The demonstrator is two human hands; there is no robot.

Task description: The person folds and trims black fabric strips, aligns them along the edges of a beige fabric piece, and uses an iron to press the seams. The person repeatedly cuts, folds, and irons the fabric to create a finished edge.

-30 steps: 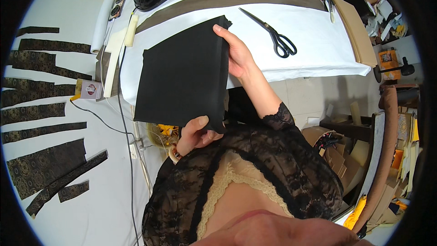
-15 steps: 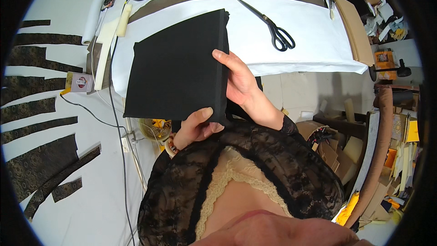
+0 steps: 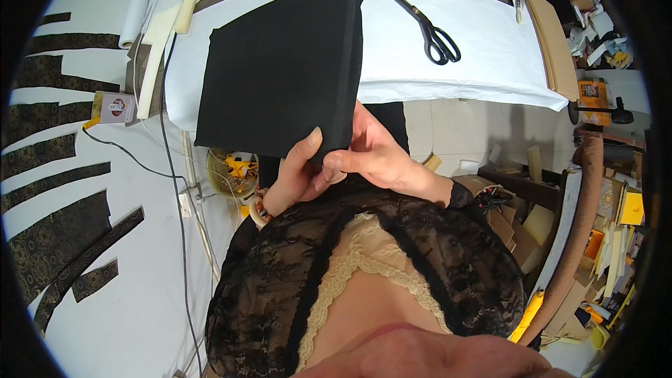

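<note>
A flat black fabric-covered panel [image 3: 276,70] with a thick right edge is held up in front of me, over the near part of the white-covered table [image 3: 399,91]. My left hand [image 3: 304,168] grips its bottom edge near the lower right corner, thumb on the face and fingers underneath. At that same corner my right hand [image 3: 378,154] is closed on the panel's right edge, its thumb close to the left hand's fingers. Part of the right hand's fingers is hidden behind the panel. Beyond the panel, black scissors [image 3: 437,38] lie on the white cover.
Patterned dark fabric strips [image 3: 59,224] lie on the white surface at left, crossed by a black cable [image 3: 168,147]. A bin with yellow scraps [image 3: 234,171] stands below the table. Cardboard sheets [image 3: 549,42] rest at the table's right end. Boxes and offcuts [image 3: 518,231] crowd the right side.
My right hand has slid down the panel's right edge to the lower corner, beside my left hand. The panel sits higher in view, and the left hand keeps its hold.
</note>
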